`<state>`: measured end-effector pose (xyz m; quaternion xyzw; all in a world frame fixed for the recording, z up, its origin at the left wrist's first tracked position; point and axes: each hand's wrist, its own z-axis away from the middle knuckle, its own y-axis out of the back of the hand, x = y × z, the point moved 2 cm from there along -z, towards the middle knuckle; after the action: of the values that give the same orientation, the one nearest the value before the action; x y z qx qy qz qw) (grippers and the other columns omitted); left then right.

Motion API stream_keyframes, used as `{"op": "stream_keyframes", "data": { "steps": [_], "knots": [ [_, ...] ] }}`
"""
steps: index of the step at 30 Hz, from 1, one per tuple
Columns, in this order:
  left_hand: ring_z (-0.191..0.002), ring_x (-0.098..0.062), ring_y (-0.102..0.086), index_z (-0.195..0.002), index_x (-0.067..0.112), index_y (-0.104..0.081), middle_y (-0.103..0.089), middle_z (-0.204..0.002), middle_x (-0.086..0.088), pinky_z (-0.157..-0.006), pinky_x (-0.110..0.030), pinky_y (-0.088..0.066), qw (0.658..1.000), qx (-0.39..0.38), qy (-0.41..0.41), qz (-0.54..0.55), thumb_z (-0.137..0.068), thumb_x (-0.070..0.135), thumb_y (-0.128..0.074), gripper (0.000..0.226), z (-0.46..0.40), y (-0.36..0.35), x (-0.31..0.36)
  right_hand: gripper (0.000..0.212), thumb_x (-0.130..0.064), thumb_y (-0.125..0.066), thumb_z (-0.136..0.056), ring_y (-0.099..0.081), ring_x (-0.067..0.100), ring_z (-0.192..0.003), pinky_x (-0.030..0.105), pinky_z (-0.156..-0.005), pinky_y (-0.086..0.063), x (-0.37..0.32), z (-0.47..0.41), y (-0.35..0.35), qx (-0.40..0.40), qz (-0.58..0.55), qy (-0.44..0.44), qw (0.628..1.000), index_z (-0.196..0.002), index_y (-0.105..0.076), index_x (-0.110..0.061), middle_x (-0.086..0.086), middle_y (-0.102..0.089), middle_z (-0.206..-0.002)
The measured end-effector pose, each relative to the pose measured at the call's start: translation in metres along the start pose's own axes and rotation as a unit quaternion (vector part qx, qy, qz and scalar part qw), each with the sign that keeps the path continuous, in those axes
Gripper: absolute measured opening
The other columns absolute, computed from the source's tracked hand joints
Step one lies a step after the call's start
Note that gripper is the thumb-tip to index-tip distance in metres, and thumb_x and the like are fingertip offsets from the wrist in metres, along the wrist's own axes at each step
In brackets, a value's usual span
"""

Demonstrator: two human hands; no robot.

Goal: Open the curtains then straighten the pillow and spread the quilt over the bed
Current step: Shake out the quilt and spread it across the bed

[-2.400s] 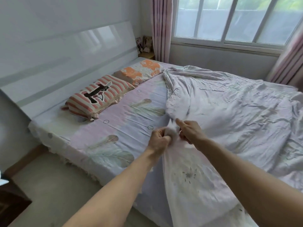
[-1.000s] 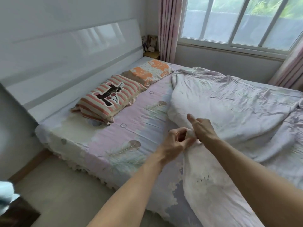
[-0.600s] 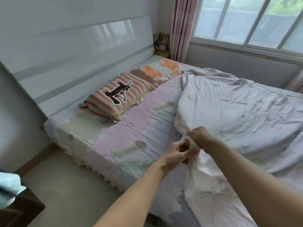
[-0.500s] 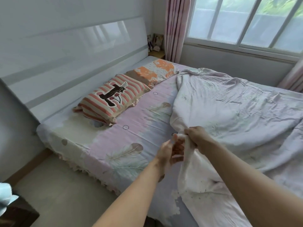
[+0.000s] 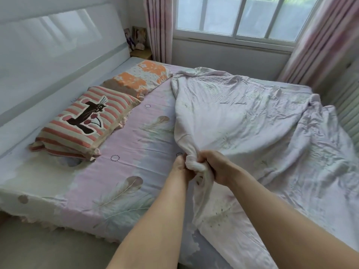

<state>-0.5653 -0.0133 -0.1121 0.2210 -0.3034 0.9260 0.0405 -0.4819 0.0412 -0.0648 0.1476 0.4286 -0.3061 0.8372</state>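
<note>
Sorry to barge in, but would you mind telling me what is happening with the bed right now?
A person is making the bed. Both the left hand and right hand grip a bunched edge of the pale quilt, which lies crumpled over the window side of the bed. The pink feather-print sheet is uncovered near the headboard. The striped cat pillow and the orange-patterned pillow sit at the head. The curtains are drawn open.

One head-worn camera looks forward and down across the bed [image 5: 136,152] from its side, close; edges appear slightly warped.
</note>
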Motion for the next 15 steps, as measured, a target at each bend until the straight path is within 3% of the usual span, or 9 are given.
{"op": "stream_keyframes", "data": {
  "steps": [1, 3, 4, 6, 8, 10, 11, 13, 15],
  "knots": [
    [-0.066, -0.020, -0.050, -0.079, 0.008, -0.048, -0.054, -0.077, -0.012, -0.086, -0.038, -0.051, 0.999, 0.034, -0.035, -0.007, -0.099, 0.014, -0.037, 0.023, -0.007, 0.003, 0.007, 0.025, -0.005, -0.048, -0.066, -0.054, 0.022, -0.060, 0.031, -0.056, -0.046, -0.001, -0.001, 0.000, 0.008, 0.007, -0.004, 1.000, -0.088, -0.058, 0.001, 0.013, -0.056, -0.072],
    [-0.068, -0.026, -0.056, -0.085, 0.005, -0.058, -0.062, -0.088, -0.015, -0.068, -0.037, -0.051, 0.986, 0.120, -0.096, 0.071, -0.085, 0.004, -0.051, 0.007, -0.018, 0.016, 0.033, 0.009, -0.003, -0.047, -0.069, -0.050, 0.022, -0.053, 0.028, -0.050, -0.043, -0.002, -0.006, -0.002, 0.033, 0.029, -0.019, 0.999, -0.076, -0.053, -0.003, 0.010, -0.050, -0.062],
    [-0.066, -0.025, -0.056, -0.090, 0.004, -0.062, -0.063, -0.087, -0.012, -0.065, -0.035, -0.049, 0.970, 0.153, -0.149, 0.117, -0.081, -0.001, -0.052, 0.014, -0.019, 0.023, 0.049, 0.006, -0.001, -0.046, -0.073, -0.045, 0.020, -0.049, 0.025, -0.046, -0.038, -0.002, -0.011, -0.003, 0.044, 0.057, -0.026, 0.997, -0.070, -0.048, -0.007, 0.008, -0.046, -0.058],
    [-0.065, -0.018, -0.053, -0.104, 0.011, -0.066, -0.061, -0.081, -0.002, -0.068, -0.033, -0.047, 0.936, 0.177, -0.275, 0.133, -0.083, -0.007, -0.045, 0.035, -0.009, 0.033, 0.090, 0.020, -0.001, -0.045, -0.077, -0.034, 0.016, -0.044, 0.023, -0.045, -0.028, -0.005, -0.024, -0.012, 0.032, 0.126, -0.041, 0.991, -0.062, -0.039, -0.013, 0.003, -0.037, -0.052],
    [-0.073, -0.011, -0.054, -0.115, 0.016, -0.066, -0.062, -0.095, 0.005, -0.069, -0.023, -0.046, 0.916, 0.137, -0.374, 0.053, -0.084, -0.011, -0.037, 0.050, 0.008, 0.037, 0.120, 0.020, 0.000, -0.043, -0.078, -0.035, 0.016, -0.047, 0.024, -0.047, -0.030, -0.009, -0.035, -0.030, -0.006, 0.177, -0.049, 0.983, -0.063, -0.042, -0.013, 0.003, -0.038, -0.053],
    [-0.099, -0.004, -0.058, -0.121, 0.017, -0.062, -0.061, -0.121, 0.006, -0.075, -0.014, -0.049, 0.891, 0.081, -0.444, -0.053, -0.081, -0.015, -0.034, 0.058, 0.022, 0.041, 0.142, 0.018, 0.000, -0.043, -0.081, -0.040, 0.018, -0.049, 0.023, -0.046, -0.031, -0.018, -0.052, -0.052, -0.006, 0.214, -0.027, 0.976, -0.071, -0.052, -0.013, 0.007, -0.045, -0.060],
    [-0.109, -0.003, -0.058, -0.123, 0.017, -0.062, -0.060, -0.128, 0.006, -0.084, -0.015, -0.051, 0.870, 0.060, -0.476, -0.112, -0.080, -0.016, -0.035, 0.060, 0.028, 0.044, 0.150, 0.019, -0.001, -0.042, -0.083, -0.041, 0.019, -0.049, 0.022, -0.046, -0.029, -0.024, -0.064, -0.064, 0.021, 0.214, -0.002, 0.977, -0.073, -0.053, -0.012, 0.009, -0.047, -0.062],
    [-0.112, -0.012, -0.059, -0.118, 0.017, -0.064, -0.062, -0.127, 0.004, -0.103, -0.033, -0.046, 0.827, 0.010, -0.516, -0.221, -0.080, -0.017, -0.037, 0.058, 0.037, 0.044, 0.155, 0.020, -0.004, -0.040, -0.085, -0.044, 0.020, -0.052, 0.024, -0.048, -0.030, -0.037, -0.083, -0.079, 0.113, 0.182, 0.064, 0.975, -0.071, -0.052, -0.011, 0.013, -0.050, -0.067],
    [-0.109, -0.016, -0.062, -0.107, 0.015, -0.070, -0.068, -0.118, 0.001, -0.103, -0.036, -0.046, 0.790, -0.040, -0.530, -0.305, -0.078, -0.013, -0.039, 0.052, 0.046, 0.042, 0.152, 0.019, -0.009, -0.041, -0.085, -0.052, 0.025, -0.069, 0.032, -0.061, -0.040, -0.052, -0.092, -0.089, 0.205, 0.193, 0.132, 0.951, -0.077, -0.058, -0.008, 0.015, -0.057, -0.078]
  ]
}}
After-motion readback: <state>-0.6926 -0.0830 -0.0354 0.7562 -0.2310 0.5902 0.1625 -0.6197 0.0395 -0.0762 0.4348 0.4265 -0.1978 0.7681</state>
